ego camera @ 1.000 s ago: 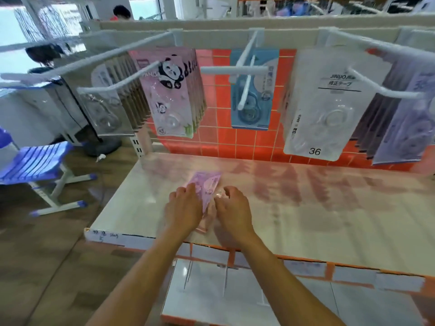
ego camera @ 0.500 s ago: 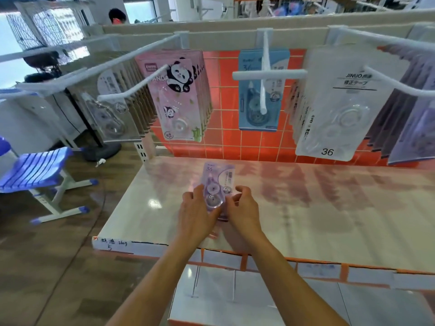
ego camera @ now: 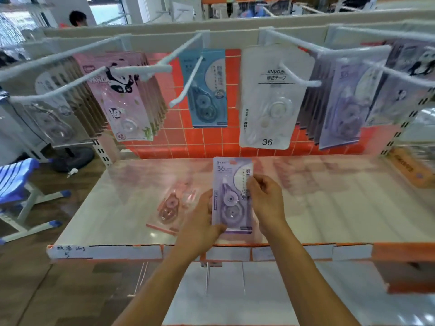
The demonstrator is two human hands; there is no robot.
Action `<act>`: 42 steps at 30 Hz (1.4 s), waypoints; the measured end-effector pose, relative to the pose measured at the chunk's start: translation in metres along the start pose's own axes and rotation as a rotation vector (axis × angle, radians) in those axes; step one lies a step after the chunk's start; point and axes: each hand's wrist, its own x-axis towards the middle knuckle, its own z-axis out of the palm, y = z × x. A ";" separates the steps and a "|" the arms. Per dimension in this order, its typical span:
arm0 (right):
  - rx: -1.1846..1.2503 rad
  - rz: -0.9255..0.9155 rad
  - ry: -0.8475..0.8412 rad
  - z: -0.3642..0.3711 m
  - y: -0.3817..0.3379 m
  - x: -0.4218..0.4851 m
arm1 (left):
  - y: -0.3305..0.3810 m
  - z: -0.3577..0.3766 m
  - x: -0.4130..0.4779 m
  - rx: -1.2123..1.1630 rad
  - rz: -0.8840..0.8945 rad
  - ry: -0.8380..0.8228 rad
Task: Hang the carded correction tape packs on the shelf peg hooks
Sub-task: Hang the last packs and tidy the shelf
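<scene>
both hands (ego camera: 267, 203) grip purple pack (ego camera: 231, 196) (upright)

We find bare shelf (ego camera: 329, 203) right of the purple pack (ego camera: 229, 208), and a pink pack (ego camera: 170, 208) lying on it to the left. Above, the hook (ego camera: 187, 81) before the blue pack (ego camera: 211, 95) juts out bare, with crowded panda packs (ego camera: 122, 102) on its left and white packs (ego camera: 270, 102) on its right.

A held pack (ego camera: 231, 196) sits between the left hand (ego camera: 200, 222) and the right hand (ego camera: 267, 201), above the shelf (ego camera: 329, 208). A loose pack (ego camera: 170, 207) lies on the shelf, left of it. Hanging packs (ego camera: 270, 102) sit on hooks (ego camera: 186, 83) behind. A chair (ego camera: 16, 182) stands far left.
</scene>
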 end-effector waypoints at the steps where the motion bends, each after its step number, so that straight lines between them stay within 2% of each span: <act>1: 0.015 -0.020 0.012 -0.008 -0.001 0.000 | 0.005 0.005 -0.002 0.005 0.021 -0.021; 11: 0.135 -0.150 0.174 -0.086 -0.019 0.001 | 0.058 0.057 -0.006 -0.063 0.203 -0.054; 17: 0.200 -0.228 0.248 -0.117 -0.040 0.000 | 0.090 0.075 -0.003 -0.046 0.325 0.047; 31: 0.284 -0.562 0.339 -0.167 -0.091 -0.013 | 0.149 0.094 0.002 -0.139 0.531 0.166; 37: 0.323 -0.635 0.382 -0.184 -0.104 -0.010 | 0.170 0.099 0.002 -0.130 0.633 0.181; 42: 0.323 -0.665 0.382 -0.191 -0.112 -0.004 | 0.182 0.104 0.007 -0.148 0.642 0.174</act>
